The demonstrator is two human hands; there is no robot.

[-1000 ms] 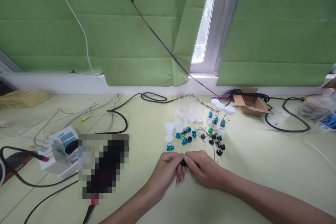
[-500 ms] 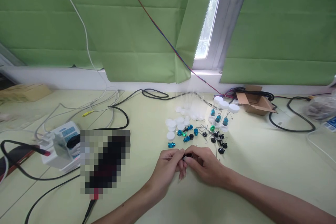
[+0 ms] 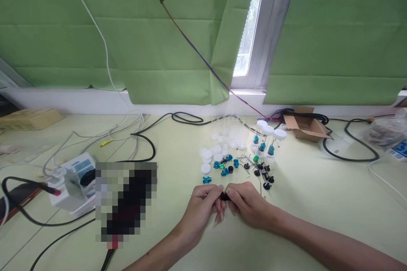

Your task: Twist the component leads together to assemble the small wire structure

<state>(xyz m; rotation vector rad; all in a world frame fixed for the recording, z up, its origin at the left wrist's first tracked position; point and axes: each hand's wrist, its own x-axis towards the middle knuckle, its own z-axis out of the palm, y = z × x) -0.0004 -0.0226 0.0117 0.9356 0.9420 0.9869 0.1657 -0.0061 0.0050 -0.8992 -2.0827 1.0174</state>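
Observation:
My left hand [image 3: 205, 205] is closed in a pinch on a small black part [image 3: 224, 196], with a thin metal rod [image 3: 199, 195] sticking out to its left. From the other side, the fingers of my right hand [image 3: 249, 199] are closed on the same black part. A thin metal pin [image 3: 237, 181] shows just above the right fingertips; whether the hand grips it I cannot tell. Beyond the hands lie blue metal fittings [image 3: 207, 180], a green fitting [image 3: 221, 166], black knob-like pieces [image 3: 267, 186] and thin L-shaped keys [image 3: 246, 159].
White round caps [image 3: 206, 168] and clear tubes [image 3: 233, 129] stand behind the parts. Several capped tubes [image 3: 268, 130] hold blue fittings. An open cardboard box [image 3: 307, 129] is at the back right. On the left are a white power strip [image 3: 74, 203] and black cables [image 3: 154, 146].
The view has tilted slightly up. My right fingers have shifted on the black part, showing more of it, and a thin pin now shows above them. Both hands stay together.

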